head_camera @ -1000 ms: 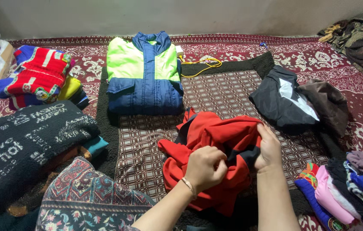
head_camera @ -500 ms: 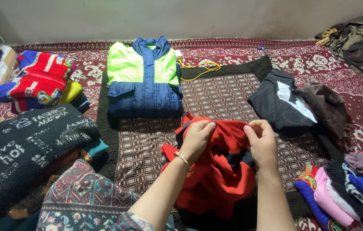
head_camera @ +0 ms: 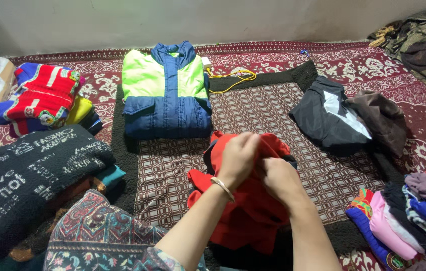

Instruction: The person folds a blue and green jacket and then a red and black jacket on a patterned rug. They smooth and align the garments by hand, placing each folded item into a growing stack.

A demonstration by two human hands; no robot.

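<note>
A crumpled red garment with black parts (head_camera: 245, 213) lies in front of me on the checked blanket (head_camera: 268, 113). Both hands sit close together on its top. My left hand (head_camera: 239, 156), with a thin bracelet at the wrist, grips the red cloth near its upper edge. My right hand (head_camera: 281, 178) is closed on the fabric just right of it, the two hands touching.
A folded green-and-blue jacket (head_camera: 167, 93) lies beyond. Black and brown clothes (head_camera: 348, 118) lie to the right, a colourful folded pile (head_camera: 409, 216) at the near right. A red-blue knit (head_camera: 39, 98) and a black printed sweater (head_camera: 27, 170) are stacked left. A yellow cable (head_camera: 233, 78) lies behind.
My hands have come together on the red garment: the right hand moved left and down toward the left hand, and the cloth is bunched up tighter.
</note>
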